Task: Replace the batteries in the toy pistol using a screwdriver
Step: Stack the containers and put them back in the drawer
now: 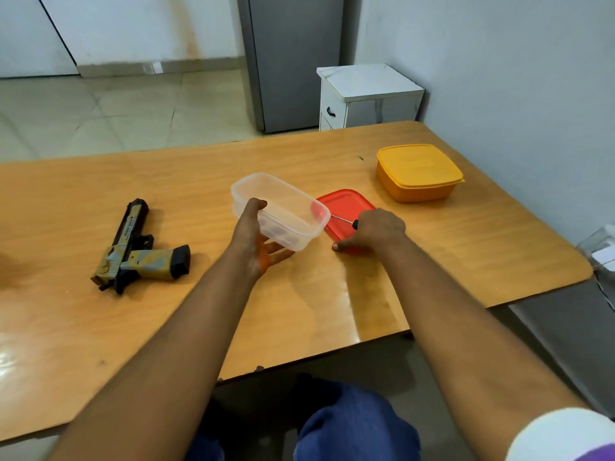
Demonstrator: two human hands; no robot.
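I sit at a wooden surface (100, 327) with both bare forearms extended over it. My left hand (256, 237) grasps the near left wall of a clear plastic tub (283, 207): the thumb hooks over the rim and the fingers (278, 252) lie spread under the base, so the tub is tilted and raised on its near side. I cannot tell what the dim shapes inside the tub are.

My right hand (376, 229) is clenched around a screwdriver (344, 220). Only the black end of the handle and the thin metal shaft show; the shaft points left toward the tub. The hand rests over a red lid (346, 202), which lies flat on the surface just beside the tub on its right, and one fingertip touches the surface at the near edge of the lid.

The toy pistol (136, 249) lies on its side on the left part of the surface, well apart from both hands. It is tan and grey with black parts; the barrel points away from me and the grip points right.

An orange box (417, 173) with its lid closed stands farther back on the right, near the wall. A small white cabinet (366, 94) stands on the floor beyond the surface
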